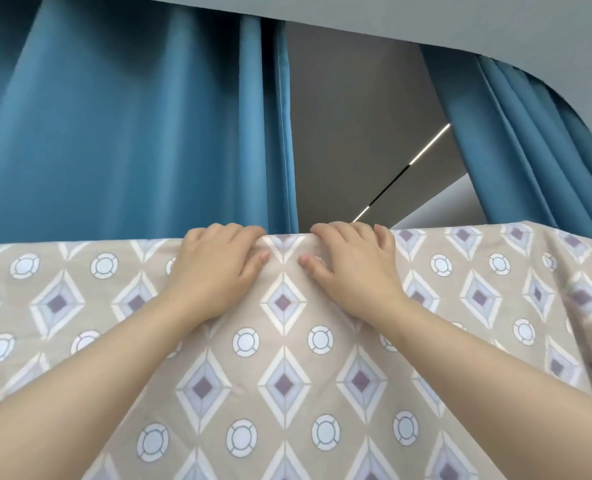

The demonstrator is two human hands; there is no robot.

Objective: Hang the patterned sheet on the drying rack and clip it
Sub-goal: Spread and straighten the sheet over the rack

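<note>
The patterned sheet (284,375) is hanging across the lower half of the view, its top fold running nearly level from edge to edge. Whatever is carrying that fold is lying hidden under the cloth.

Both hands are meeting at the middle of the fold, close together but not touching. The left hand (218,265) is curling its fingers over the crest while its thumb is pressing the near face, so it is gripping the sheet. The right hand (351,268) is mirroring it, fingers hooking over the top and thumb pinching from the front. A small ridge of cloth is bunching between the two thumbs. Both bare forearms are reaching up and inward from the bottom corners.

The fabric is showing matte and beige, printed with white-edged diamonds with purple centres and pale ringed circles. At the far right it is creasing and falling away.

Behind it, teal curtains (132,133) are hanging in deep vertical folds, parting on a grey wall (357,116) where a thin light strip (429,143) is slanting.
</note>
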